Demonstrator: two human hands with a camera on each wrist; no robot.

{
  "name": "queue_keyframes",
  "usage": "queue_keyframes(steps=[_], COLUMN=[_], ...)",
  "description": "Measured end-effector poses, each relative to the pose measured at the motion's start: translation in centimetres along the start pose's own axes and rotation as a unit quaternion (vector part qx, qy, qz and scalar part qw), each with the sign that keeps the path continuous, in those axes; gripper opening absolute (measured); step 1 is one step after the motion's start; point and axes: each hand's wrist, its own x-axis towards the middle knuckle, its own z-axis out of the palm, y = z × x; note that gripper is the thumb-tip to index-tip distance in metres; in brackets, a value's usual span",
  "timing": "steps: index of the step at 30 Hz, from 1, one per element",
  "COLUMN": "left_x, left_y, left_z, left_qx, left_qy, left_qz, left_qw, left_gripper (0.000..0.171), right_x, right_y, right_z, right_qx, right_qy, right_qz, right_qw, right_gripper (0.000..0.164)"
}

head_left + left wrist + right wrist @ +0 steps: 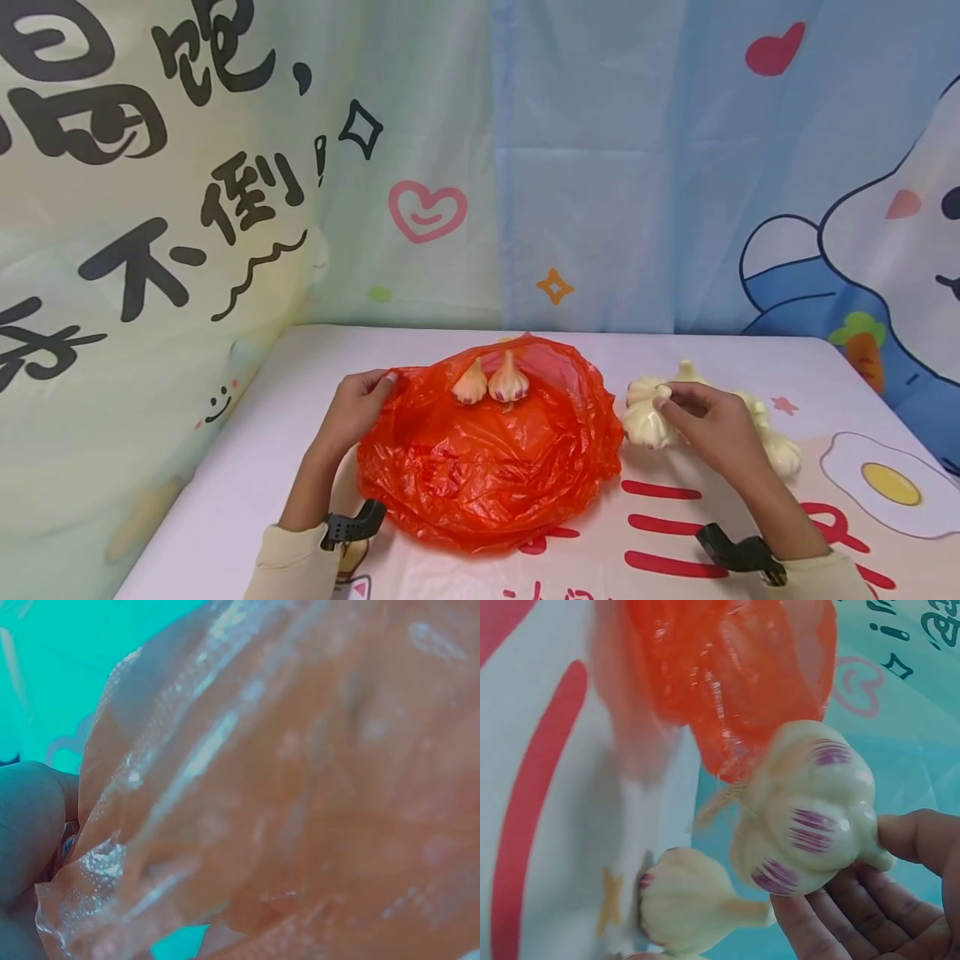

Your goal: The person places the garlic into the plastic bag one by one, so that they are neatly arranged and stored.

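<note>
My left hand (358,410) pinches the left rim of a red plastic bag (487,475), which lies spread with its mouth wide. Two garlic bulbs (509,382) rest inside it against the far side. To the right of the bag, my right hand (718,429) holds another garlic bulb (810,817) by its stem, between thumb and fingers. Purple streaks and a tuft of roots show on that bulb in the right wrist view. Behind and beside this hand sit several more garlic bulbs (780,454), partly hidden by it. Bag film fills most of the left wrist view.
The table is covered by a printed cloth (667,525) with red stripes and a fried egg picture. A patterned curtain (592,167) hangs behind the table's far edge. Both wrists wear black camera mounts (738,554).
</note>
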Motion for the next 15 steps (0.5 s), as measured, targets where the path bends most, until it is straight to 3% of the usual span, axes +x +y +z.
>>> queue_keyframes(steps=[9,15], left_x=[-0.2,-0.1], left_y=[-0.2,0.0], left_z=[0.0,0.0], left_qx=[-0.016,-0.003], left_qy=[-0.002,0.0], left_qz=[-0.004,0.009], left_qw=[0.9999,1.0], left_gripper=[0.035,0.034], right_x=[0.1,0.6], right_y=[-2.0,-3.6], right_z=[0.0,-0.2], right_qx=[0.041,0.073], right_qy=[0.029,0.037], right_qz=[0.013,0.017], right_qw=[0.999,0.996], right_gripper=[0.059,0.061])
